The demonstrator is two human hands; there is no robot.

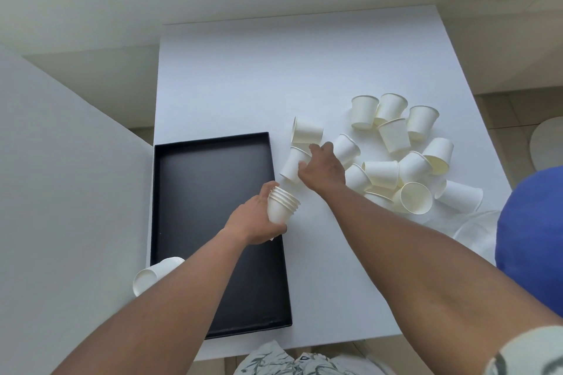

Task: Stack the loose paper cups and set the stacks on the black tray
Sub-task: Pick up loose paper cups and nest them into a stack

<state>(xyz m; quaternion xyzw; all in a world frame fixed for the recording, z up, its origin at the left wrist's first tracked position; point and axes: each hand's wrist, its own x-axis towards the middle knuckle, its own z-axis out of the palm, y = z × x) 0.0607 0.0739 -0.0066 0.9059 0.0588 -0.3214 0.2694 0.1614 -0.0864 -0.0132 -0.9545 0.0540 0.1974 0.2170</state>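
Note:
My left hand [253, 221] grips a short stack of several nested white paper cups [281, 205], held tilted over the right edge of the black tray [198, 192]. My right hand [323, 170] reaches across the table and closes on a single white cup [293, 165] lying just right of the tray. Another cup [306, 131] lies on its side just beyond it. A pile of several loose white cups [405, 155] is scattered on the right of the white table. One finished stack [155, 272] lies on its side at the tray's near left corner, partly hidden by my left forearm.
The white table [243, 76] has walls close on the left and behind. A blue rounded object [530, 237] sits at the right edge, with clear plastic wrap [475, 225] beside it. Patterned clothing [283, 362] shows at the near edge.

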